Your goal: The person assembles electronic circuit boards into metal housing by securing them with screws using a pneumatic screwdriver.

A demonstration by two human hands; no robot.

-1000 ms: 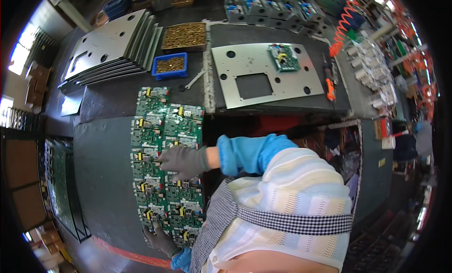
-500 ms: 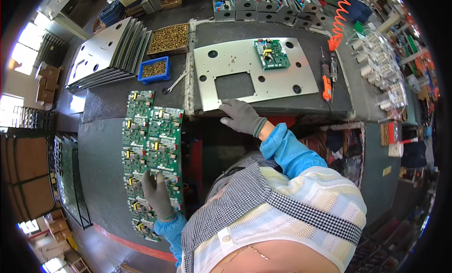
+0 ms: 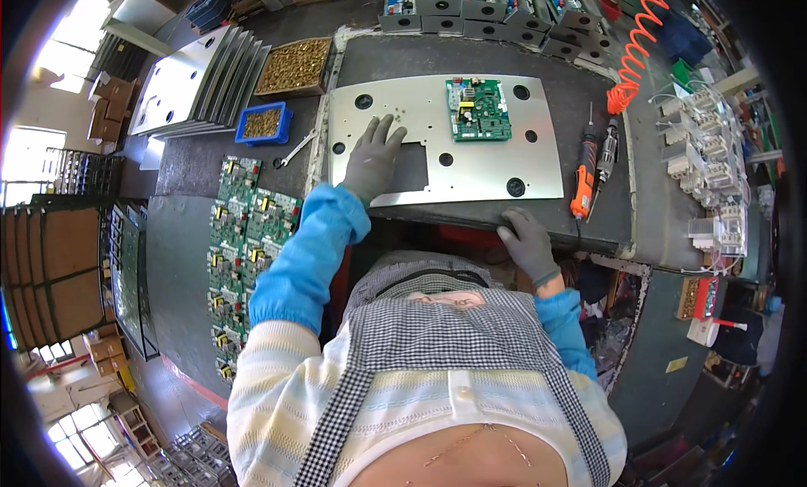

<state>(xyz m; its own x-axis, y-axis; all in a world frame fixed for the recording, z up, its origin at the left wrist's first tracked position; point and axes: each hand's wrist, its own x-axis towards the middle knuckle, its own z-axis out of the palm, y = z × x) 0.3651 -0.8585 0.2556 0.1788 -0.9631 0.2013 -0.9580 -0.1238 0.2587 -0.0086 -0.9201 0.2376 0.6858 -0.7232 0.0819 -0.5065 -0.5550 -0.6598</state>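
Observation:
A silvery metal panel (image 3: pixel 496 172) with round holes and a rectangular cutout lies flat on the workbench. Over its left part reaches my left hand (image 3: pixel 371 163), in a grey glove, fingers apart beside a little group of small brass-coloured screws (image 3: pixel 401 112). A green circuit board (image 3: pixel 479 110) lies on the panel's upper right part, apart from both hands. At the bench's front edge, below the panel, is my right hand (image 3: pixel 530 245), also gloved, fingers stretched out with nothing seen in them.
Several circuit boards (image 3: pixel 244 252) lie in rows at left. A blue bin (image 3: pixel 263 123) and a larger box (image 3: pixel 292 68) hold brass parts near a wrench (image 3: pixel 297 148). Metal panels (image 3: pixel 181 84) lean behind. An orange electric screwdriver (image 3: pixel 583 176) lies at right, below a coiled hose (image 3: pixel 639 46).
My left hand has gone from the circuit boards at left up onto the metal panel. My right hand has left the panel's front edge and moved right along the bench edge.

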